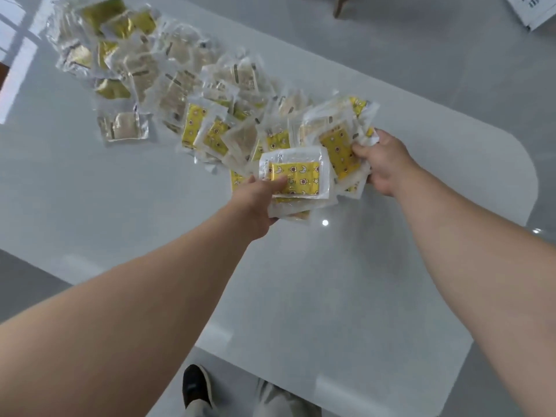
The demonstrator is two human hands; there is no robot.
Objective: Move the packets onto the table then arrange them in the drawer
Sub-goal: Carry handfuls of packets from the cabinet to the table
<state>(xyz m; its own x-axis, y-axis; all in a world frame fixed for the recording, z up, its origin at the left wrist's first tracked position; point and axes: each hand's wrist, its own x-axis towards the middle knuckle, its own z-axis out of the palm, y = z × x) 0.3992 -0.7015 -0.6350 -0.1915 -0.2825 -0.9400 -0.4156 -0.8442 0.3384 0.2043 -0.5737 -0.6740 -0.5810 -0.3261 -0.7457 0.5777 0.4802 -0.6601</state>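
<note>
Packets (168,85): clear plastic wrappers, glossy, crinkled, catching glare. Top packet (296,176): shiny yellow printed insert, foil-like, under smooth film. Table (331,296): smooth glossy white top, reflective. Floor (421,40): smooth, glossy grey. Shoe (195,386): dark, matt. Trousers (270,398): pale matt cloth.

- An indoor room is shown — whether home, office or shop cannot be told.
- A glossy white desk (391,266) with rounded corners is set on a smooth grey floor (436,46).
- A wooden furniture leg (339,7) is seen at the far edge.
- Many sealed packets (177,85) are spread over the desk.
</note>
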